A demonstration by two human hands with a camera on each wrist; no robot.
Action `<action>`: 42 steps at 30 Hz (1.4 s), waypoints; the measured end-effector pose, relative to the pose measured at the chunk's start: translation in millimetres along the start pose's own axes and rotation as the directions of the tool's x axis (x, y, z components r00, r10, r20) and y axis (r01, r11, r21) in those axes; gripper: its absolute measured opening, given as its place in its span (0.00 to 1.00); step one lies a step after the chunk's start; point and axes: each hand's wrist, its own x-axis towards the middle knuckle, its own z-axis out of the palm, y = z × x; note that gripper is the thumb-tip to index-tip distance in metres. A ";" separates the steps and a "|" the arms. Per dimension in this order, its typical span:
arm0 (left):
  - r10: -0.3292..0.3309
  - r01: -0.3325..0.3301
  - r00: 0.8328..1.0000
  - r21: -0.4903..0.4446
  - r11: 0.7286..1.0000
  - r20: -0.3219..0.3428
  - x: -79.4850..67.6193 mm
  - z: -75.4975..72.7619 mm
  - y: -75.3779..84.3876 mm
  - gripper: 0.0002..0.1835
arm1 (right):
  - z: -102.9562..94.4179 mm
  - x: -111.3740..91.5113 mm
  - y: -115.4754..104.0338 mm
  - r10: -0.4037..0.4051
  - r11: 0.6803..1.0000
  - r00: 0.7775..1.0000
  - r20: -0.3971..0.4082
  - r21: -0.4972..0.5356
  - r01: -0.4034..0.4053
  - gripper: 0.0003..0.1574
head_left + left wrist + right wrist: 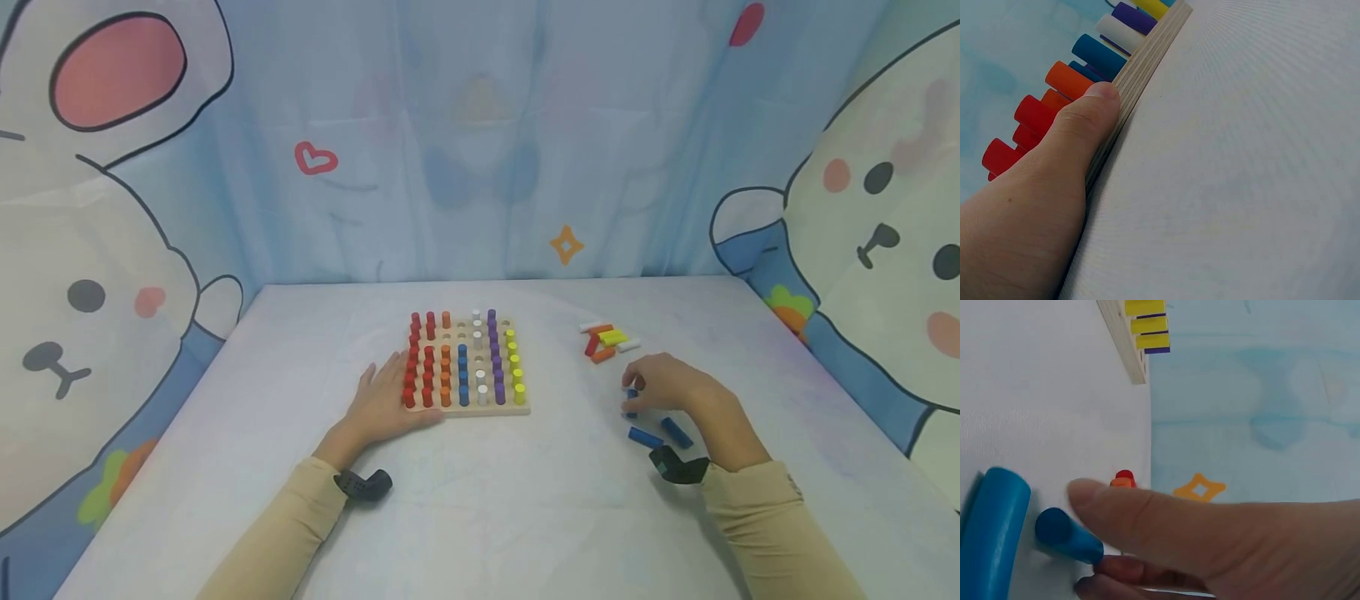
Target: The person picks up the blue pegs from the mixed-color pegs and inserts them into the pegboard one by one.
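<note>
A wooden pegboard (465, 413) carries rows of red, orange, blue, white, purple and yellow pegs, with several bare holes. My left hand (384, 406) rests at its left side, the thumb along the near edge and the fingers flat behind. In the left wrist view the thumb (1082, 125) presses against the board's layered edge. My right hand (667, 383) is right of the board, its thumb and bent fingers around one end of a blue peg (1069, 534). Two more blue pegs, one nearer (645, 437) and one further right (677, 432), lie loose below that hand.
Beyond the right hand lies a small pile of loose pegs, among them a yellow one (613, 337), an orange one (603, 355) and a white one (628, 345). A white cloth (480, 517) covers the table. Printed curtains (480, 167) hang behind and beside it.
</note>
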 end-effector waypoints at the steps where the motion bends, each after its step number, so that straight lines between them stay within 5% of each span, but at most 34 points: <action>1: -0.002 0.002 1.000 0.000 1.000 0.002 0.1 -0.4 0.0 0.64 | -0.5 -1.4 -2.1 0.002 1.000 1.000 0.009 -0.002 -0.002 0.29; 6: 0.002 -0.002 1.000 -0.003 1.000 0.002 0.0 -1.5 0.1 0.64 | 0.7 -3.3 -9.8 0.026 0.999 0.999 0.031 -0.022 -0.025 0.34; 23: 0.012 -0.011 1.000 0.002 1.000 -0.022 1.0 1.9 -3.0 0.65 | 2.1 -3.3 -13.8 0.008 0.998 1.000 -0.007 -0.060 -0.008 0.25; 42: 0.002 -0.002 1.000 0.013 1.000 -0.008 0.6 1.3 -1.3 0.65 | 7.5 9.5 -16.8 -0.110 0.994 0.979 -0.169 0.004 0.113 0.29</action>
